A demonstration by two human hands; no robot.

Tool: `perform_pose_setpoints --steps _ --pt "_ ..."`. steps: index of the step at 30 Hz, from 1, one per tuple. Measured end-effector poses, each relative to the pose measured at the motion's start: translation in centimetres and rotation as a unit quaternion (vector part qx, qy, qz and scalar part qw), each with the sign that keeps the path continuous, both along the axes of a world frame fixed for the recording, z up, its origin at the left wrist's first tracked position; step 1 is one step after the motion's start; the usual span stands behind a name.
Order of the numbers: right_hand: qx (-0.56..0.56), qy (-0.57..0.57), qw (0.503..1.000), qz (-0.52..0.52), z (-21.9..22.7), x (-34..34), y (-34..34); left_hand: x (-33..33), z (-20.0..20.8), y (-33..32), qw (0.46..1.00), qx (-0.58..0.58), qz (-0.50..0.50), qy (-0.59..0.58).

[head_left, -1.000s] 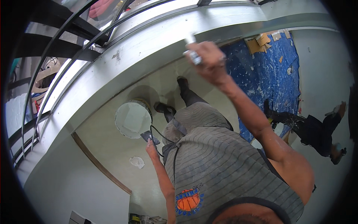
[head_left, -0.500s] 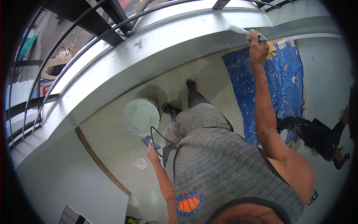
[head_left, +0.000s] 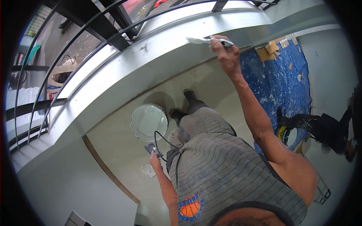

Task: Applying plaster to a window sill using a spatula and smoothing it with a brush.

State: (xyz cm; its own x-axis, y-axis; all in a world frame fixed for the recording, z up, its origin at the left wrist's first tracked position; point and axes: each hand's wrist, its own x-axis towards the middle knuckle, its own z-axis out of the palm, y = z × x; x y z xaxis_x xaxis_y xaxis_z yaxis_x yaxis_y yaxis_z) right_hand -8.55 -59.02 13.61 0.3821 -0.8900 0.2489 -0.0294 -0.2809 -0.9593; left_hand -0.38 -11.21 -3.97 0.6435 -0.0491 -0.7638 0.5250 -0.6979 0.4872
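Note:
My right hand (head_left: 227, 54), raised near the white window ledge (head_left: 166, 37), grips the handle of a paintbrush (head_left: 196, 40). Its white-coated end points left, over the front edge of the ledge. Low at my left side, my left hand (head_left: 154, 160) is closed on a dark flat scraper (head_left: 151, 149) with white smears. Beyond that hand, a round bucket (head_left: 136, 132) of thick white paint or filler stands on the floor. A white patch or scrap (head_left: 148, 170) lies on the floor beside my left wrist.
Black metal bars (head_left: 90, 28) run along the ledge. To the right, a paint-spattered blue sheet (head_left: 275, 81) covers the floor, with cardboard pieces (head_left: 267, 52) on it. A co-worker in dark clothes (head_left: 324, 130) is there, near another bucket (head_left: 288, 135).
My right hand has moved left along the ledge with the paintbrush. My left hand still holds the scraper. Another bucket has come into sight by the co-worker.

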Motion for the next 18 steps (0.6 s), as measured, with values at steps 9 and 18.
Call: perform_pose_setpoints --steps 9,18 --pt "0.231 -0.018 0.972 0.033 -0.3 4.8 2.2 -2.2 1.0 3.5 0.994 0.062 -0.084 0.042" --pt "0.059 0.069 0.991 -0.099 1.1 -1.1 -5.9 -3.3 -0.6 3.4 0.998 0.038 0.012 0.045"
